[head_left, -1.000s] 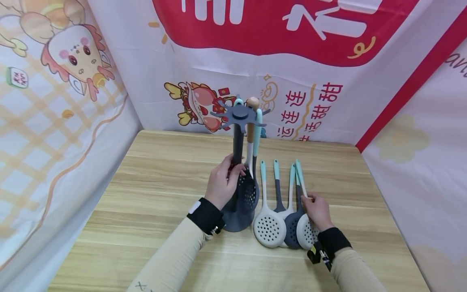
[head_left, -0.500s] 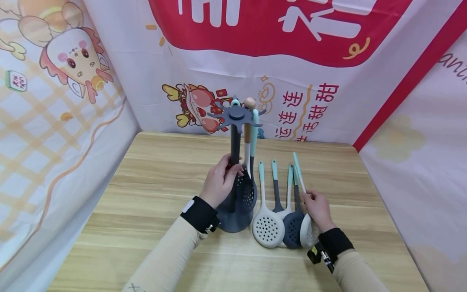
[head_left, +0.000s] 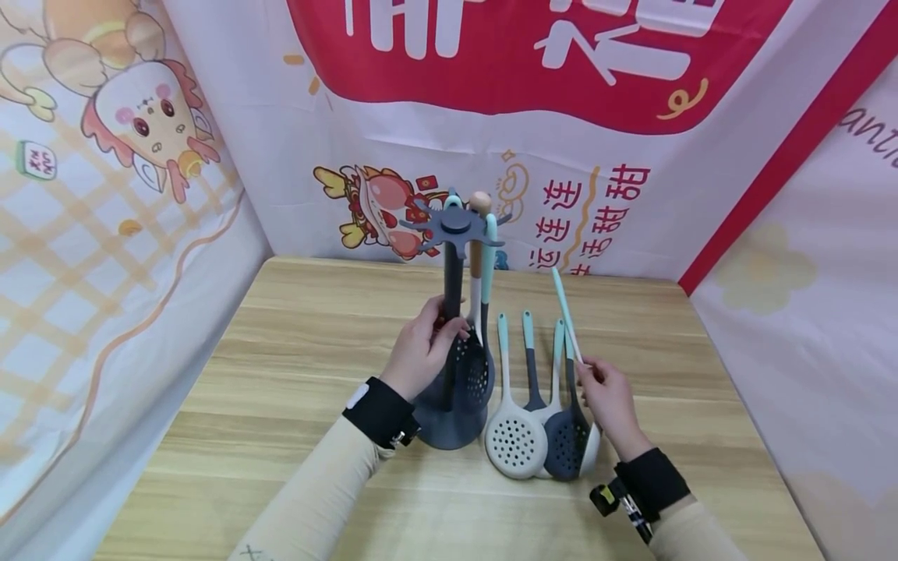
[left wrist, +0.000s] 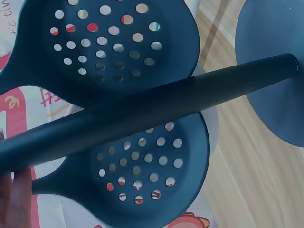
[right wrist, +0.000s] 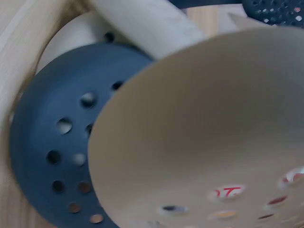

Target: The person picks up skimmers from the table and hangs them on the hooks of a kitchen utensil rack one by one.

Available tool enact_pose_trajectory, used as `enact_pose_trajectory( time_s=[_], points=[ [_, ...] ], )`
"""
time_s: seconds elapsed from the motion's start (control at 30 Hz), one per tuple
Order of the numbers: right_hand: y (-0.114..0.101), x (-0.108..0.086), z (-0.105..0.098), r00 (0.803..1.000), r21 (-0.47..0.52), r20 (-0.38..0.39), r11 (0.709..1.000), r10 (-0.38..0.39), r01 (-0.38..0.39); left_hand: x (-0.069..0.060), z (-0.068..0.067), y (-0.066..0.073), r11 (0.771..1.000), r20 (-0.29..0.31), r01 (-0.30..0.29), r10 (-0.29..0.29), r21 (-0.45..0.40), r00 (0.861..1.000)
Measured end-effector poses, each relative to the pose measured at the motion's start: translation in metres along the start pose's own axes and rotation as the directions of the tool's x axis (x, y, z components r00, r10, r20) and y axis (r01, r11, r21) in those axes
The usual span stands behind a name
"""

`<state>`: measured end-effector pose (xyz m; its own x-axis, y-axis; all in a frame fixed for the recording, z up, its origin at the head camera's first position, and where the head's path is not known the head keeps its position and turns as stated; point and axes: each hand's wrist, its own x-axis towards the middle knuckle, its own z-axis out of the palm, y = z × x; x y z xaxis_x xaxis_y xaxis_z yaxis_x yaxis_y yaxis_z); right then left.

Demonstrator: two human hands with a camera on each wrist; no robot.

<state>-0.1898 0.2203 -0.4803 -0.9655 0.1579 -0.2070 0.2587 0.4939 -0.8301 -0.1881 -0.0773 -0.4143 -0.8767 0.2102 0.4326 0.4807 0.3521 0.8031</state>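
Note:
My left hand (head_left: 417, 354) grips the pole of a dark utensil stand (head_left: 449, 432) with a hooked top. Two dark slotted skimmers (left wrist: 109, 28) hang beside the pole in the left wrist view; several handles, mint and wooden, rise under the hooks. My right hand (head_left: 612, 401) pinches the handle of a white skimmer (head_left: 564, 304) with a mint end. It is tilted, its handle raised, and its round head (right wrist: 204, 123) fills much of the right wrist view. Just left of it lies a dark skimmer (head_left: 564, 446), partly behind that head in the right wrist view.
Another white skimmer (head_left: 516, 442) lies flat on the wooden table (head_left: 295, 374), right of the stand. Between the lying skimmers are further mint-ended handles (head_left: 531, 351), their heads partly covered. Printed cloth (head_left: 596, 195) hangs behind and at both sides.
My right hand has turned and raised the white skimmer: its handle end rose, and its head went from facing up to edge-on. The left hand still holds the stand.

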Motion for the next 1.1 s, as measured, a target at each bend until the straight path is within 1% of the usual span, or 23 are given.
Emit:
enact_pose_trajectory(
  time_s=[0.13, 0.27, 0.37, 0.47, 0.6, 0.73, 0.8, 0.9, 1.1],
  points=[
    [-0.009, -0.006, 0.000, 1.000, 0.028, -0.009, 0.999, -0.021, 0.021, 0.002, -0.007, 0.002, 0.997, 0.057, 0.052, -0.049, -0.061, 0.997],
    [-0.016, -0.012, 0.000, 0.999, 0.047, -0.009, 0.998, -0.047, 0.047, 0.005, -0.014, 0.005, 0.993, 0.106, 0.086, -0.078, -0.075, 0.991],
    [-0.020, -0.016, 0.000, 0.998, 0.059, -0.003, 0.996, -0.067, 0.067, 0.008, -0.019, 0.006, 0.993, 0.135, 0.089, -0.078, -0.079, 0.988],
    [-0.024, -0.019, 0.001, 0.996, 0.061, 0.002, 0.994, -0.089, 0.088, 0.010, -0.022, 0.008, 0.989, 0.157, 0.098, -0.081, -0.106, 0.984],
    [-0.028, -0.022, 0.003, 0.995, 0.053, -0.001, 0.994, -0.097, 0.097, 0.013, -0.026, 0.009, 0.986, 0.193, 0.089, -0.060, -0.142, 0.979],
    [-0.032, -0.026, 0.004, 0.994, 0.051, -0.005, 0.992, -0.112, 0.112, 0.015, -0.028, 0.010, 0.982, 0.223, 0.074, -0.034, -0.172, 0.974],
    [-0.033, -0.028, 0.004, 0.992, 0.051, -0.006, 0.991, -0.123, 0.123, 0.015, -0.028, 0.011, 0.983, 0.225, 0.064, -0.023, -0.174, 0.974],
    [-0.036, -0.030, 0.003, 0.990, 0.060, -0.007, 0.988, -0.141, 0.141, 0.014, -0.028, 0.012, 0.987, 0.211, 0.047, -0.014, -0.153, 0.977],
    [-0.040, -0.035, 0.003, 0.985, 0.096, -0.009, 0.981, -0.170, 0.170, 0.013, -0.026, 0.011, 0.993, 0.155, 0.009, 0.009, -0.119, 0.988]
  ],
)
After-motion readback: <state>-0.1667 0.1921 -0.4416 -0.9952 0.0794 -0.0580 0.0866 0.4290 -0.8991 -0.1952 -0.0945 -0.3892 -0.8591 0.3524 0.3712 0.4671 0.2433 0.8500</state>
